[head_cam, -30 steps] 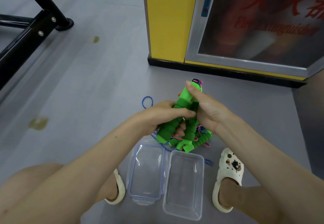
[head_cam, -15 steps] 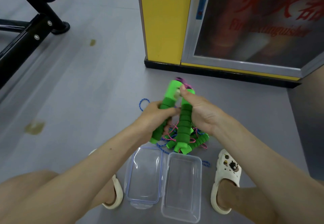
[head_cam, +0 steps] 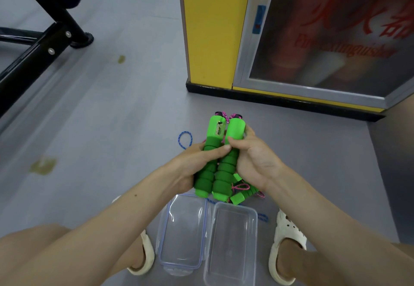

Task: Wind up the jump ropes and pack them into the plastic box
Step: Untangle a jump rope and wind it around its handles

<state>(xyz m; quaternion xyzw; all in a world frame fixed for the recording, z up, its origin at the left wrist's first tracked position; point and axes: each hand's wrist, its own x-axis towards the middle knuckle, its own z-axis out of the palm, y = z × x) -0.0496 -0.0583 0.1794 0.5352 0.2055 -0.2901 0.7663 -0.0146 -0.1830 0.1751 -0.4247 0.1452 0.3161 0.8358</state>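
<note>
Two green foam jump-rope handles (head_cam: 220,158) stand side by side, upright, with pink rope at their tops. My left hand (head_cam: 192,164) grips the left handle and my right hand (head_cam: 253,160) grips the right one, thumb across its front. Another green handle (head_cam: 243,195) with pink rope lies on the floor below them. A blue rope (head_cam: 185,140) loops on the floor behind my left hand. The clear plastic box (head_cam: 230,245) sits open on the floor between my feet, its blue-edged lid (head_cam: 182,232) beside it on the left.
A yellow cabinet (head_cam: 210,30) with a glass fire-extinguisher door stands just beyond the handles. Black gym-equipment legs (head_cam: 40,50) cross the upper left. My white clogs (head_cam: 285,243) flank the box on the grey floor.
The two handles were angled apart; my hands have brought them together, parallel and upright. The view has shifted slightly lower.
</note>
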